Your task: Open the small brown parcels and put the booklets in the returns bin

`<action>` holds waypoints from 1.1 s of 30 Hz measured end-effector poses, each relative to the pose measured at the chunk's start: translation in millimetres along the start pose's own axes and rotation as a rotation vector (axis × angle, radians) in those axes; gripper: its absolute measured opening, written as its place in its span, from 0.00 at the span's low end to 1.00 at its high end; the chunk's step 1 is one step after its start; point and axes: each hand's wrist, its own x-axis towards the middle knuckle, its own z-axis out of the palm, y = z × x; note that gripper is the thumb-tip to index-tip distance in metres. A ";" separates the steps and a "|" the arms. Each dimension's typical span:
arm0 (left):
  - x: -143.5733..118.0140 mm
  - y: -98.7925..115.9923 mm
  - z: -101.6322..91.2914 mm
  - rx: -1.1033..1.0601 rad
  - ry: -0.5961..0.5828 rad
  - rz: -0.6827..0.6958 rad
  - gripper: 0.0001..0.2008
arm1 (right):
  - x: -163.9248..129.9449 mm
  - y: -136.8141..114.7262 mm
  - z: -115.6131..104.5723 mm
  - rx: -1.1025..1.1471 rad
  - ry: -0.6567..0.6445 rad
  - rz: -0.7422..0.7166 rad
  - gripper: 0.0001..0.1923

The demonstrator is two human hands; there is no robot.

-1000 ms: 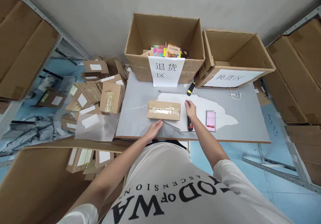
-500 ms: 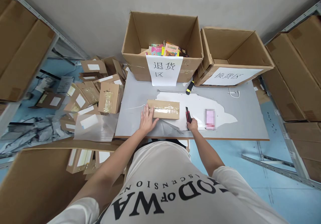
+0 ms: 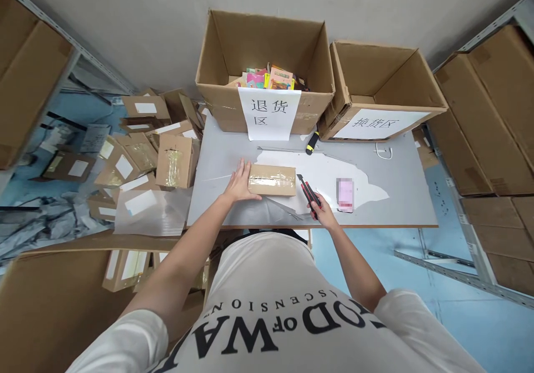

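A small taped cardboard parcel (image 3: 275,180) lies on the grey table (image 3: 396,206) in front of me. My left hand (image 3: 240,182) lies flat on the parcel's left end, fingers spread. My right hand (image 3: 322,211) grips a red and black utility knife (image 3: 307,192), whose tip points up and left toward the parcel's right end. A pink phone (image 3: 345,194) lies on the table just right of that hand.
Two open cartons with paper labels stand at the table's back: the left carton (image 3: 262,55) holds colourful packets, the right carton (image 3: 384,86) looks empty. A yellow-handled tool (image 3: 311,143) lies before them. Several small parcels (image 3: 146,156) pile up left of the table. Stacked boxes flank both sides.
My right hand went from beside the parcel to the knife, picked it up and lifted it toward the parcel. My left hand moved from the table edge onto the parcel's left end.
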 end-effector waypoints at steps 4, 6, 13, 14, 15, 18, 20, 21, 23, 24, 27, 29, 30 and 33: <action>0.2 -0.9 3.1 -0.014 0.018 0.000 0.74 | -0.5 -1.9 1.4 0.021 -0.002 0.007 0.31; -0.3 -0.7 2.8 -0.019 0.024 0.007 0.73 | 0.2 -3.2 1.3 0.026 -0.003 0.002 0.31; 0.0 0.0 4.2 -0.026 0.061 0.017 0.72 | 3.6 -10.0 -5.1 0.021 -0.029 0.016 0.33; 0.1 0.0 5.0 -0.028 0.069 0.021 0.72 | 3.8 -11.5 -5.9 0.014 -0.029 0.023 0.34; 0.1 -0.1 5.7 -0.031 0.078 0.026 0.72 | 3.7 -13.3 -6.5 0.006 -0.029 0.029 0.34; -0.2 -0.2 7.6 -0.044 0.101 0.044 0.70 | 2.7 -19.5 -8.4 -0.019 -0.041 0.054 0.35; -0.5 0.1 7.9 -0.050 0.111 0.054 0.69 | 1.8 -23.6 -10.6 -0.033 -0.056 0.075 0.35; -0.5 0.3 7.7 -0.049 0.113 0.057 0.69 | 1.6 -25.2 -12.0 -0.037 -0.067 0.083 0.35; -0.5 1.1 6.8 -0.036 0.113 0.053 0.68 | 1.4 -27.1 -15.1 -0.040 -0.094 0.089 0.34; -0.4 1.7 6.2 -0.024 0.112 0.049 0.67 | 1.3 -27.4 -16.5 -0.039 -0.106 0.089 0.33; 0.0 3.5 4.9 0.016 0.103 0.030 0.67 | -1.3 -26.2 -19.7 -0.030 -0.124 0.107 0.33; 0.3 4.5 5.0 0.040 0.096 0.009 0.66 | -5.9 -24.5 -20.6 -0.030 -0.124 0.138 0.34; 0.5 4.8 5.4 0.049 0.093 -0.003 0.66 | -9.1 -23.6 -20.9 -0.034 -0.124 0.151 0.35; 0.7 5.2 6.7 0.069 0.092 -0.026 0.66 | -20.7 -19.9 -21.8 -0.054 -0.136 0.170 0.35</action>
